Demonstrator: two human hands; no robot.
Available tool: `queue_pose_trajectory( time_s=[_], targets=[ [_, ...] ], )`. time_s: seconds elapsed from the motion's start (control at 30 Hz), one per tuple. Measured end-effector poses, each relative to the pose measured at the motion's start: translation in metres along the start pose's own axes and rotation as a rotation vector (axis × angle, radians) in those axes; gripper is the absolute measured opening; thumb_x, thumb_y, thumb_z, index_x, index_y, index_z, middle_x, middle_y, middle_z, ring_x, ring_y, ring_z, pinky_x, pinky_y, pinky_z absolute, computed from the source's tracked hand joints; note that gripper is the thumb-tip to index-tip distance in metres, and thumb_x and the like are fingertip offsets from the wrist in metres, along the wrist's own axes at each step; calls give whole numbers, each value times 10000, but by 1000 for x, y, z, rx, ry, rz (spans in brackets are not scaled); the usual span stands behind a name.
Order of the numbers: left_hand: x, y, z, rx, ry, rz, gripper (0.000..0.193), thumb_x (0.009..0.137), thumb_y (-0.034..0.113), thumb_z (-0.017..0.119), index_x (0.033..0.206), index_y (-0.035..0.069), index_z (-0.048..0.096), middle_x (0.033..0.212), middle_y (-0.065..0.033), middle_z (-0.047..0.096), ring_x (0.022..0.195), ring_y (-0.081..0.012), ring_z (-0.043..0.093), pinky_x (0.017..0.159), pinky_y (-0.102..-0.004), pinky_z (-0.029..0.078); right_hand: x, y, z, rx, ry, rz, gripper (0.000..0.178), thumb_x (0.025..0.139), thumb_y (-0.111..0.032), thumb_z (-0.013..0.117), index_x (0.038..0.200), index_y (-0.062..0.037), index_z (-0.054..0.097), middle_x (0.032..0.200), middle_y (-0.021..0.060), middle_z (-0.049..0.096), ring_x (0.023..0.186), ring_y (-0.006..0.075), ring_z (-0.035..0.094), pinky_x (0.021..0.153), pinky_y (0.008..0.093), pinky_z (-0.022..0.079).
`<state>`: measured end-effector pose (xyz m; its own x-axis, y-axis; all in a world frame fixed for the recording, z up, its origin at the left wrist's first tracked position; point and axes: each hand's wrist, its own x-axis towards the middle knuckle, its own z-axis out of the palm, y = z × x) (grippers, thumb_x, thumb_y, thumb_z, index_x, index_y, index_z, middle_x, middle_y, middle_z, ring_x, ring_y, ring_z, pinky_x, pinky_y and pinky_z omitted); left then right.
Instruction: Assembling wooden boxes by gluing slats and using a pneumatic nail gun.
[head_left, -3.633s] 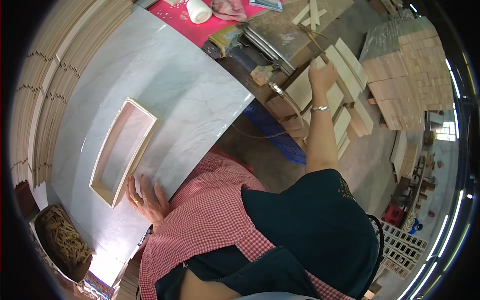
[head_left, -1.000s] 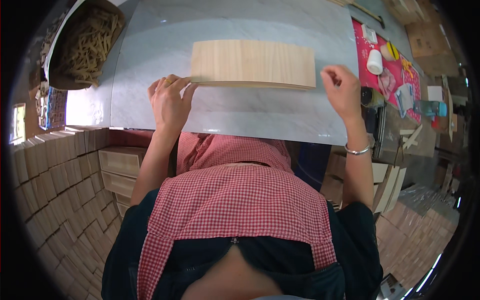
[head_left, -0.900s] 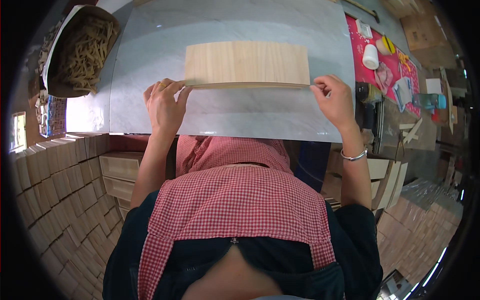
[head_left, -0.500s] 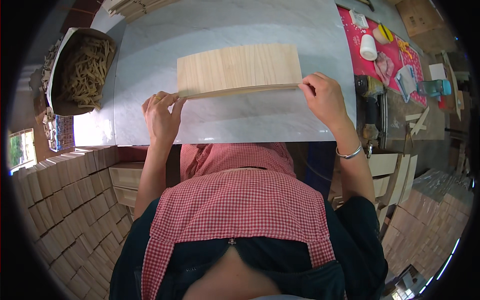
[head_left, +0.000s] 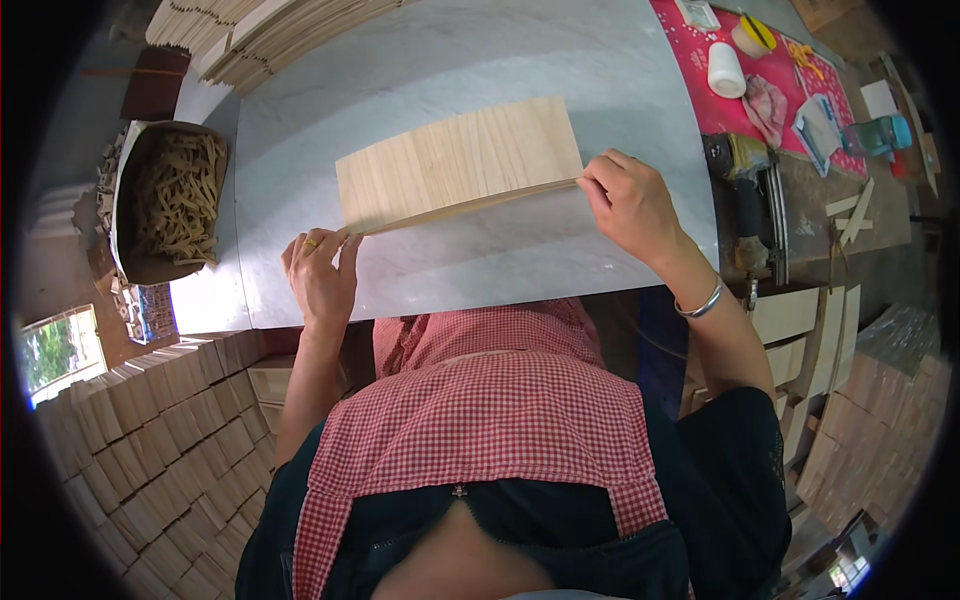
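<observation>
A pale wooden board [head_left: 460, 165], long and rectangular, is held over the grey marbled tabletop, its right end farther from me than its left. My left hand [head_left: 320, 270], with a ring on one finger, pinches the near left corner between thumb and fingertips. At the near right corner my right hand [head_left: 628, 203] is closed in a pinch, a silver bangle on its wrist. Along the near edge a thin second layer shows, so I cannot tell whether this is one board or thin boards together.
A carton [head_left: 125, 205] of wood strips stands at the left. Stacked boards [head_left: 250, 45] lie at the far left. To the right are a pink cloth [head_left: 690, 75], a white bottle [head_left: 725, 70], a tape roll [head_left: 752, 37] and a blue-capped bottle [head_left: 875, 135]. Wooden blocks [head_left: 150, 450] are piled lower left.
My view has turned, so table and board appear tilted, left end lower. Both hands keep their grip at the board's near corners.
</observation>
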<state>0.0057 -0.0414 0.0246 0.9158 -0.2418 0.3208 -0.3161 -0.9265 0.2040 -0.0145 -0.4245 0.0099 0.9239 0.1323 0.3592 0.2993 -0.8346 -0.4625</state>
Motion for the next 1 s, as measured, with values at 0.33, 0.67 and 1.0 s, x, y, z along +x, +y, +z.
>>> queue_pose_trajectory(
  time_s=[0.33,0.67,1.0],
  targets=[
    [22,2,-22,-47,-266,-82,121,843,124,764,878,8,759,846,-64,680,776,-217,606,810,-363,484,3,10,-2,77,-11,-50,190,807,33,675,752,-37,508,699,56,540,574,229,489,565,350,419],
    [34,9,-39,117,-351,-50,221,842,172,770,976,-3,748,898,-79,693,826,-230,638,795,-354,507,10,18,-8,239,18,77,67,841,17,675,871,-6,620,789,61,610,599,205,520,581,324,442],
    [55,14,-5,-306,33,-333,321,879,183,749,1131,-13,726,980,-78,715,883,-200,647,811,-300,518,48,12,33,371,262,260,123,873,-78,700,959,10,697,875,95,658,661,194,591,638,305,502]
  ],
)
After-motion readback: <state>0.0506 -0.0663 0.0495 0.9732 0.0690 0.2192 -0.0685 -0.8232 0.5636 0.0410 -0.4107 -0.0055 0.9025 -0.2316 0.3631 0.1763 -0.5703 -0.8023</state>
